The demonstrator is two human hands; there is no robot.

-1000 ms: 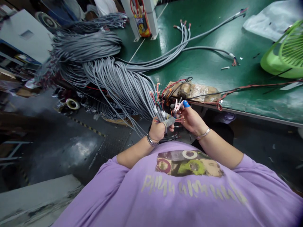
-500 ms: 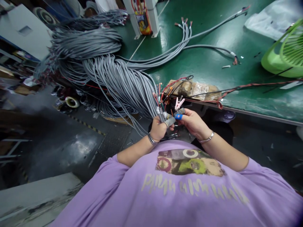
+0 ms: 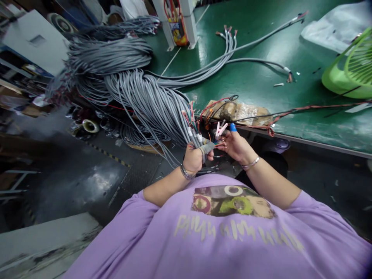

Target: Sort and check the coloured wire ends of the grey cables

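Note:
My left hand [image 3: 193,159] is closed around a bunch of grey cables [image 3: 193,135]. Their ends stick up out of the fist, with white bands and thin coloured wires [image 3: 190,116] fanning out. A grey wrap covers the thumb, which presses on the bunch. More fine wire ends [image 3: 221,144] point from beside that thumb toward my right hand [image 3: 238,147]. That hand is open, its thumb raised with blue tape on the tip and its fingers spread by the wire ends. Partly in front of its fingertips shows a pink clip [image 3: 221,130] at the bench edge.
A thick heap of grey cable [image 3: 145,97] hangs over the bench's left side. On the green bench [image 3: 255,77] lie loose cables [image 3: 203,75], a tape-wrapped block [image 3: 247,112], a red-black twisted cord [image 3: 308,106] and a plastic bag [image 3: 334,25]. A green fan [image 3: 345,73] stands at right.
My right hand has opened and its thumb has lifted away from my left thumb. Fine wire ends now show between the hands. My left hand keeps its hold on the cables.

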